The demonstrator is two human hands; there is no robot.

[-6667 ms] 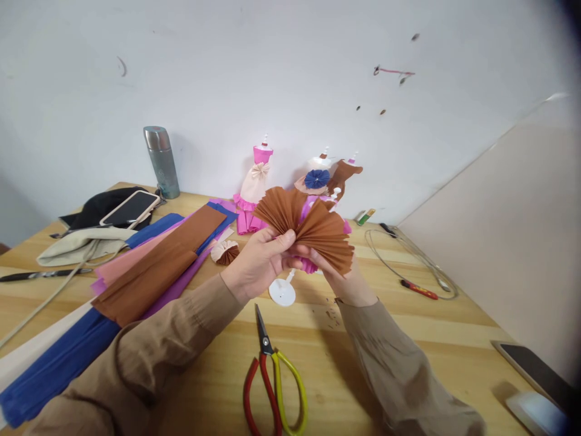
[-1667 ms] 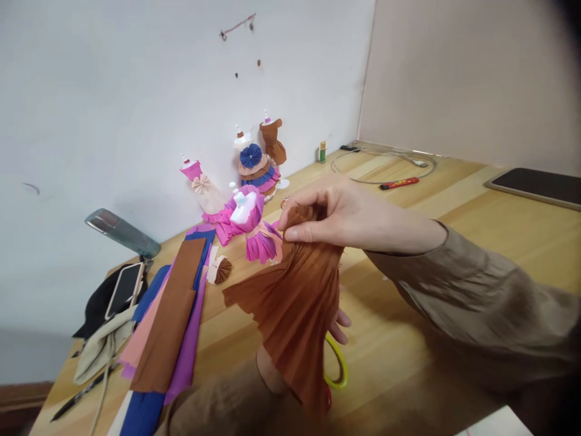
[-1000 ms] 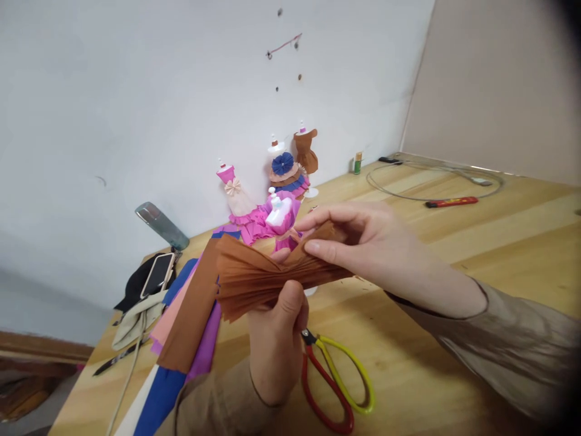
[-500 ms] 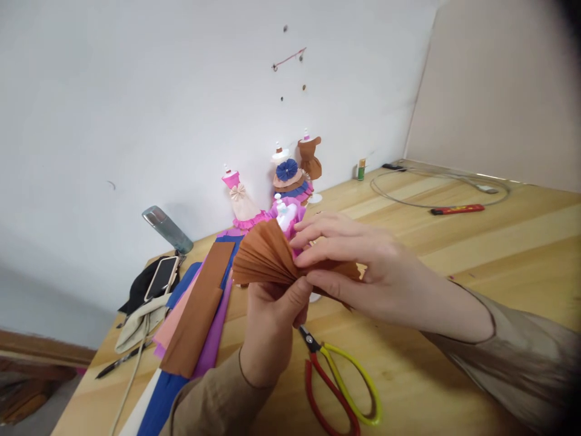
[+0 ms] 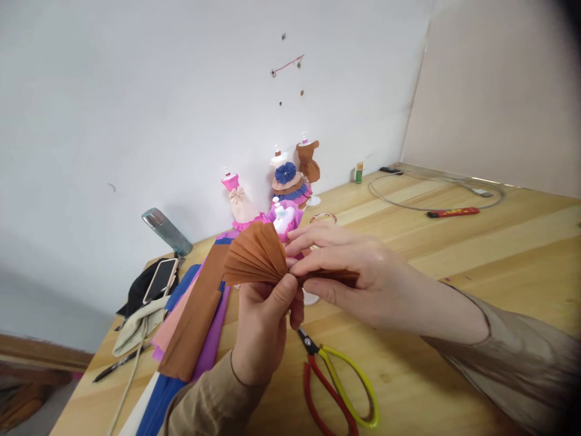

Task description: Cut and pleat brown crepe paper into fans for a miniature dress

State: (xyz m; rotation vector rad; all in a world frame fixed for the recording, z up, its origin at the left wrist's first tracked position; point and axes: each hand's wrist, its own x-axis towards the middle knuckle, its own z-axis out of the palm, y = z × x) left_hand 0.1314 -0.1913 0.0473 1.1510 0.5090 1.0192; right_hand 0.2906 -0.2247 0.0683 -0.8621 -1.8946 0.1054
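Brown pleated paper [image 5: 256, 254] fans out to the left from a pinched middle, and its other side runs right beneath the fingers. My left hand [image 5: 267, 324] grips the gathered middle from below, thumb on top. On the right half, my right hand [image 5: 354, 266] holds the folds between thumb and fingers. Scissors [image 5: 336, 381] with a red and a yellow handle lie just below the hands. Behind the paper stands a small white dress form [image 5: 284, 215] with pink-purple paper around it.
Strips of crepe paper [image 5: 193, 327] in brown, blue and purple lie at the left, near a phone [image 5: 161, 280], a pen [image 5: 118, 362] and a bottle [image 5: 167, 230]. Dressed forms [image 5: 290, 175] stand by the wall. A red cutter [image 5: 452, 212] and cable lie at the right.
The view has shifted slightly. Both hands sit a little further left with the paper, the left fan is spread somewhat differently, and a ring-shaped item now shows behind my right hand.
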